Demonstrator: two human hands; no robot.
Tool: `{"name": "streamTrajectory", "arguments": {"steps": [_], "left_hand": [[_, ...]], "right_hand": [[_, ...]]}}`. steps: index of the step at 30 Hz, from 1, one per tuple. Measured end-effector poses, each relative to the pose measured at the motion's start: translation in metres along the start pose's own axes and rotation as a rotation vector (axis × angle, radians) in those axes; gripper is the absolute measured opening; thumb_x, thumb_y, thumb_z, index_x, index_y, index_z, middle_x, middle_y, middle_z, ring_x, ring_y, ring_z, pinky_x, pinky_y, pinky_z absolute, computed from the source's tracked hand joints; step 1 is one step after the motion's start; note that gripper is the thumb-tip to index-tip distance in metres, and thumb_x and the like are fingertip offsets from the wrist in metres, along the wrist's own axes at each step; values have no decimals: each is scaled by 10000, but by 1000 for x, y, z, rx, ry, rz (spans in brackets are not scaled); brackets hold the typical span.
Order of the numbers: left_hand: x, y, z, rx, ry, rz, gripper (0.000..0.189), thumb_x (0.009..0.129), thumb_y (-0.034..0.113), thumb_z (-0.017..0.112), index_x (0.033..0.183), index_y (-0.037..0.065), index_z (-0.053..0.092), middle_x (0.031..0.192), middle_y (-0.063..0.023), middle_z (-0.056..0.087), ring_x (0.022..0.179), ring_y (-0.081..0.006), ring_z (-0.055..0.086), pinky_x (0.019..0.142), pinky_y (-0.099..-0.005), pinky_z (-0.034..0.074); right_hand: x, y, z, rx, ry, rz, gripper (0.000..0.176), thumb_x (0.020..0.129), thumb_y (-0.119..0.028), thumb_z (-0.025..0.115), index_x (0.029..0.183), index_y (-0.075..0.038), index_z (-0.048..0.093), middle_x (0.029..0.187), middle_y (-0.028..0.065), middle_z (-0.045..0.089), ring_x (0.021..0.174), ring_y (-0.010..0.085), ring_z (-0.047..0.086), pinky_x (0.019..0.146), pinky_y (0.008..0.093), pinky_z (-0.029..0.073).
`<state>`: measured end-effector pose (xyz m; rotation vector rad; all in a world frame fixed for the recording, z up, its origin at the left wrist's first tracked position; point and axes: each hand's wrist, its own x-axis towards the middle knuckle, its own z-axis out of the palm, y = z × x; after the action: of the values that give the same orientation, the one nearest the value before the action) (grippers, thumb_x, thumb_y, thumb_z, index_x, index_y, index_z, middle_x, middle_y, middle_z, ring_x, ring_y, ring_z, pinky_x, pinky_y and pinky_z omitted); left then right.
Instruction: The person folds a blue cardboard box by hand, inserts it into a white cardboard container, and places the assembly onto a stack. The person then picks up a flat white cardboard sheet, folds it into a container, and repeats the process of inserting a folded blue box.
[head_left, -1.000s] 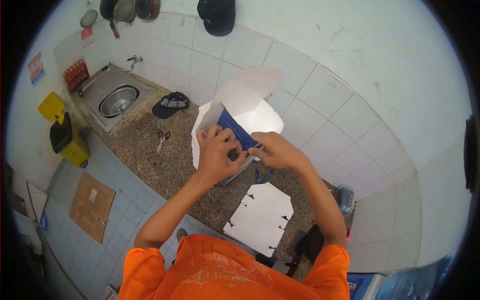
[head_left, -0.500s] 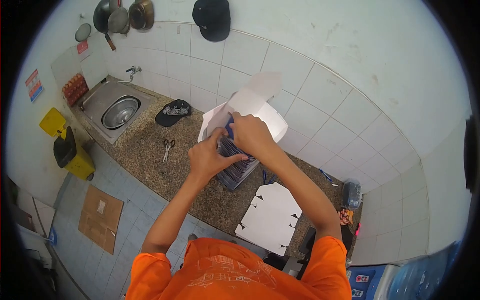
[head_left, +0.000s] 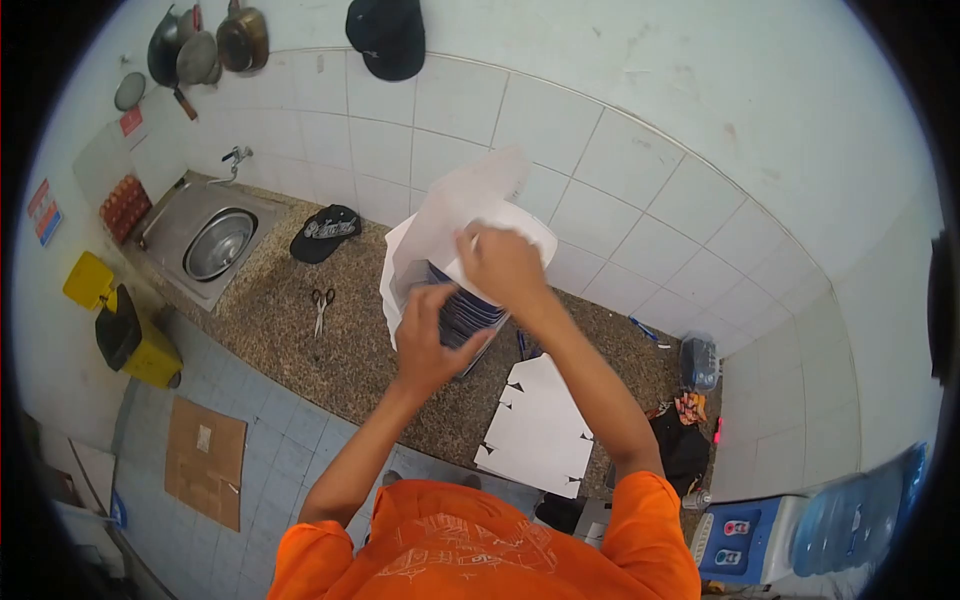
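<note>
A white cardboard box [head_left: 540, 240] stands on the counter against the tiled wall, holding a packed row of thin, dark blue flat items [head_left: 468, 318]. A thin whitish sheet [head_left: 470, 190] rises from the box's back. My left hand [head_left: 428, 340] is at the near left side of the row, thumb and fingers spread apart. Over the box is my right hand [head_left: 503, 265], slightly blurred, its fingers curled in front of the sheet; what they hold, if anything, is hidden. Flat white notched card [head_left: 535, 430] lies at the counter's front, right of the box.
Scissors [head_left: 320, 310] and a black cap [head_left: 325, 233] lie left of the box, before a steel sink [head_left: 222, 245]. To the right are a blue pen [head_left: 643, 328], a clear plastic container [head_left: 699, 362] and dark cloth [head_left: 682, 450]. A water dispenser [head_left: 740, 540] stands at lower right.
My right hand has lifted from the blue items and moved up over the box. My left hand has shifted slightly down and its fingers have opened away from the row. The view has turned slightly.
</note>
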<state>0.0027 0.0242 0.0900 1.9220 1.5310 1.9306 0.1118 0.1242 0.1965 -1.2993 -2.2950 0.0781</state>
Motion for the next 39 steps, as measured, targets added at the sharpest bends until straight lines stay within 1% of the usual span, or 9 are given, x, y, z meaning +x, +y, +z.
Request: {"name": "streamTrajectory", "arguments": {"steps": [8, 12, 14, 16, 18, 21, 27, 31, 39], "left_hand": [[-2, 1, 19, 260, -232, 271, 326, 855, 178, 776, 1170, 189, 694, 1255, -14, 636, 1395, -360, 441, 1168, -587, 249], [2, 6, 17, 273, -224, 316, 366, 857, 156, 771, 1209, 166, 673, 1310, -58, 626, 1419, -372, 423, 1174, -584, 240], [-5, 17, 10, 226, -192, 275, 420, 857, 148, 767, 1258, 143, 643, 1331, -92, 616, 1425, -383, 416, 1175, -586, 235], [-27, 12, -2, 198, -160, 302, 558, 868, 133, 748, 1386, 78, 547, 1394, -170, 577, 1406, -417, 428, 1155, -589, 267], [-62, -4, -15, -7, -254, 242, 536, 861, 122, 744, 1375, 117, 594, 1326, -128, 635, 1336, -368, 523, 1131, -535, 337], [-131, -25, -24, -103, -410, 2, 517, 876, 85, 723, 1377, 97, 596, 1173, -105, 705, 1099, -298, 678, 973, -437, 493], [-201, -43, -21, -294, -736, -438, 393, 937, 85, 685, 1325, 68, 621, 947, -87, 741, 718, -174, 710, 661, -309, 541], [-195, -47, 5, -331, -976, -539, 339, 970, 115, 659, 1302, 51, 637, 978, -82, 761, 813, -141, 723, 718, -300, 553], [-190, -53, 39, -544, -915, -723, 243, 993, 133, 633, 1218, 52, 677, 935, -27, 735, 843, -122, 687, 784, -289, 536]], "right_hand": [[76, 146, 46, 145, -207, 328, 640, 1065, -505, 277, 1268, -51, 681, 1309, 263, 640, 1243, 473, 583, 1110, 535, 399], [58, 146, 35, 178, -184, 358, 586, 1069, -465, 337, 1251, -20, 671, 1271, 258, 662, 1206, 435, 620, 1067, 501, 445], [24, 155, 37, 825, 456, 383, 463, 1059, -393, 432, 1172, -12, 669, 1136, 231, 703, 1093, 394, 666, 965, 461, 496], [-43, 171, 51, 511, 526, 395, 361, 1039, -342, 536, 1050, -1, 655, 875, 155, 662, 813, 201, 647, 733, 334, 520], [-145, 202, 115, 523, 119, 167, 341, 874, -153, 724, 1173, -16, 633, 1134, 170, 696, 1004, 273, 684, 875, 385, 525], [-323, 198, 184, -59, -1102, 173, 1463, 558, -437, 962, 1654, -280, 6, 1683, 269, -77, 1551, 488, -28, 1176, 728, 138], [-384, 214, 179, 107, -1080, 177, 1376, 558, -468, 977, 1638, -326, 135, 1700, 207, -87, 1543, 489, -90, 1193, 711, 123], [-368, 275, 181, 653, -1109, 419, 462, 748, -291, 889, 1153, -131, 736, 1283, 191, 682, 1153, 349, 657, 952, 414, 525], [-348, 212, 77, 271, 37, 422, 372, 767, -197, 889, 681, -37, 565, 631, 92, 595, 566, 189, 599, 555, 333, 461]]}}
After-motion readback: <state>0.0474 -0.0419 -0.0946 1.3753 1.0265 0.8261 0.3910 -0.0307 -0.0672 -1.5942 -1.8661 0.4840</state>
